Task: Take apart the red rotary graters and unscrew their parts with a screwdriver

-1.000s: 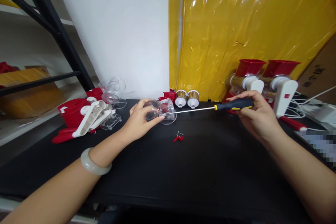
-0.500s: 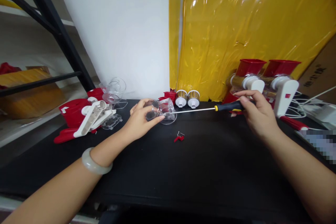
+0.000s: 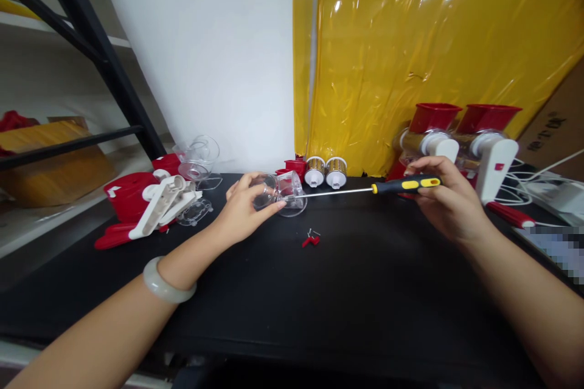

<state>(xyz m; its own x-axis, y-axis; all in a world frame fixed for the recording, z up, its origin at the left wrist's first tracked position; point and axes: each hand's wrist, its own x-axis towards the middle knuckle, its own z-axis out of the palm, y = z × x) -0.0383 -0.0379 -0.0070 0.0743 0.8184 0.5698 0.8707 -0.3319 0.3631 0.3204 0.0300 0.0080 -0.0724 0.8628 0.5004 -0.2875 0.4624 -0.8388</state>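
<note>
The left hand's (image 3: 244, 209) fingers and thumb are clamped around a clear housing (image 3: 287, 181), near the table's (image 3: 365, 292) back edge. The right hand's (image 3: 449, 200) fingers close on a screwdriver (image 3: 406, 184), its shaft reaching the housing. Good turning likely wants a straight shaft, steady pressure and a firmly braced housing; the tip's seating cannot be told. Toward the back right corner stand 2 red hoppers (image 3: 490, 117), contents hidden. Beyond the left edge, 1 shelved box (image 3: 50, 164) has red pieces (image 3: 20, 120) showing at its top.
</note>
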